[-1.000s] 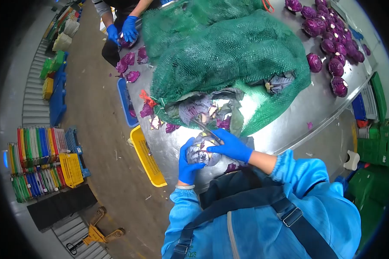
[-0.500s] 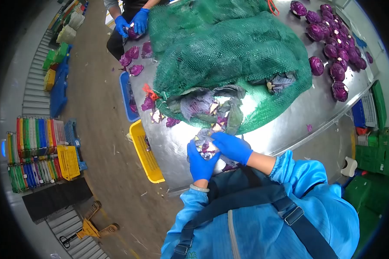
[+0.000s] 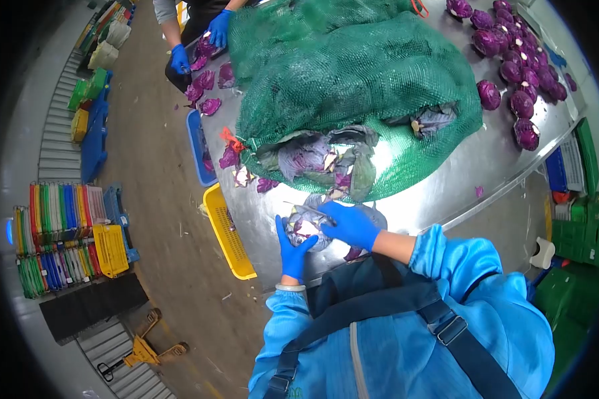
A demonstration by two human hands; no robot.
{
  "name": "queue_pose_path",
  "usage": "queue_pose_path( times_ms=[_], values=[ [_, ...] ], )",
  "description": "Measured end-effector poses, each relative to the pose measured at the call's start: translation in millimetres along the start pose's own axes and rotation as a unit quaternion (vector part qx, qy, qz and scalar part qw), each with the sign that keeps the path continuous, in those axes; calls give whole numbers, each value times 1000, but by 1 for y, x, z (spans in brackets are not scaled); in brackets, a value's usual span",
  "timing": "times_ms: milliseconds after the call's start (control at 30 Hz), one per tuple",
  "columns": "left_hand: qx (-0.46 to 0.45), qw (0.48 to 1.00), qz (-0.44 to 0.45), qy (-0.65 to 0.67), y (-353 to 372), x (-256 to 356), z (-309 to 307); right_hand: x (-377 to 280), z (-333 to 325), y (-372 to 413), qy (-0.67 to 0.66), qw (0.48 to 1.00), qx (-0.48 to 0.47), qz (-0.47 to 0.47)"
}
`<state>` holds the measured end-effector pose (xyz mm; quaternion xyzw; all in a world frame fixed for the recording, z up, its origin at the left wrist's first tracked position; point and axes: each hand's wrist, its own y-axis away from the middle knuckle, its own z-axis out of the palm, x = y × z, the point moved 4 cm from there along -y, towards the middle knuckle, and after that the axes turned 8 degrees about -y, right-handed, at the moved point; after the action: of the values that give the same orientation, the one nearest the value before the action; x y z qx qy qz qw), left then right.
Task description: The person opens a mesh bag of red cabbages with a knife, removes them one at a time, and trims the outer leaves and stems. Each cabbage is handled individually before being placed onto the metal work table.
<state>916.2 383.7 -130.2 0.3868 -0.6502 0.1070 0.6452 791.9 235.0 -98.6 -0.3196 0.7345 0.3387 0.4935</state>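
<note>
The person stands at the near edge of a steel counter (image 3: 459, 173), both hands in blue gloves. The left hand (image 3: 291, 247) cups a cabbage (image 3: 306, 226) from below, its fingers (image 3: 281, 229) spread up around the near side and grasping it. The right hand (image 3: 350, 225) lies over the top of the cabbage, fingers clenched on a knife (image 3: 301, 206) whose thin blade pokes out leftward across the head. The cabbage is purple with grey-green outer leaves and sits just at the counter's edge, close to the person's body.

Right behind it lies a big green net sack (image 3: 359, 73), its mouth open toward the hands, with more untrimmed heads (image 3: 306, 156) showing inside. Trimmed purple heads (image 3: 519, 73) are gathered at the far right of the counter, well apart from the hands. Loose leaves (image 3: 207, 83) lie at the far left corner, where a co-worker's gloved hands (image 3: 218, 26) are busy. A yellow crate (image 3: 227, 233) and a blue crate (image 3: 196, 146) stand on the floor beside the counter.
</note>
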Motion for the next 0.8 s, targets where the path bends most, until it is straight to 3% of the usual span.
queue_pose_path(
  times_ms=[133, 267, 300, 333, 400, 467, 500, 600, 633, 733, 767, 800],
  values=[
    [12, 998, 41, -47, -2, -12, -11, 43, -24, -33, 117, 992, 48, 22],
    [107, 990, -47, -76, 18, -8, -2, -30, -18, -9, 52, 991, -8, -121],
    [113, 988, -74, -70, 18, -11, 0, -30, -8, -9, 130, 980, -47, -146],
    [121, 985, -101, -64, 18, -16, 2, -27, 2, -9, 106, 976, -78, -174],
    [96, 993, -70, 9, 18, -29, 6, -18, 14, -17, 43, 979, -51, -194],
    [39, 998, -37, 16, 21, -9, 6, -11, 7, -37, 171, 975, -131, -54],
    [19, 999, -33, -7, 22, 5, 3, -1, 7, -47, 157, 977, -132, -50],
    [0, 981, 130, -145, 9, 2, -12, 16, 4, -47, 131, 988, -81, -20],
    [1, 997, 72, -8, 11, 4, -15, 19, 0, -42, 128, 989, -80, -2],
    [133, 988, -67, 33, 11, -28, -38, -1, -18, -24, 84, 991, 104, -2],
    [144, 983, -112, 13, 15, -44, -38, -12, -17, -20, 64, 989, 97, -87],
    [141, 984, -105, 5, 19, -40, -28, -16, -8, -20, 62, 991, 40, -110]
  ],
)
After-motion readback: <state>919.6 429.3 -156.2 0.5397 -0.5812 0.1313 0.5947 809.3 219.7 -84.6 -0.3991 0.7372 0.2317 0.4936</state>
